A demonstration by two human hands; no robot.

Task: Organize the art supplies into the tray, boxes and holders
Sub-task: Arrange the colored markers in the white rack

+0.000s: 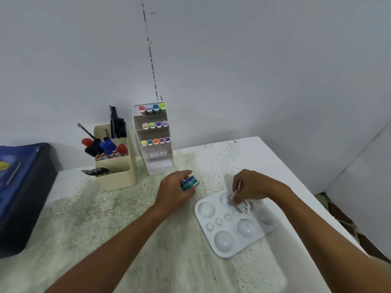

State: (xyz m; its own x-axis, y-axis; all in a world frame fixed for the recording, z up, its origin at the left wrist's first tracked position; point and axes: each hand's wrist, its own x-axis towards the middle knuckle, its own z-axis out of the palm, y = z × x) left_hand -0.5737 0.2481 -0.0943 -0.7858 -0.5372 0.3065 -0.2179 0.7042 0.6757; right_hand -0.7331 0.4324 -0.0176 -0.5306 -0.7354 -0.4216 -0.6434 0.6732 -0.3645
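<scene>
My left hand [174, 191] grips a small teal box [190, 182] marked "10" just above the table, left of the white palette tray [251, 244]. Over the tray's far wells, my right hand [248, 187] pinches a few small thin white items [240, 203]; what they are is too blurred to tell. The tray has several round wells of different sizes. A beige holder [117, 172] at the back holds markers, pens and brushes. Beside it stands a white tiered rack [155, 134] with rows of coloured marker caps.
A dark blue lidded box [21, 187] sits at the table's left edge. The white, speckled table [105, 218] meets the wall at the back, and its right edge drops off beside the tray.
</scene>
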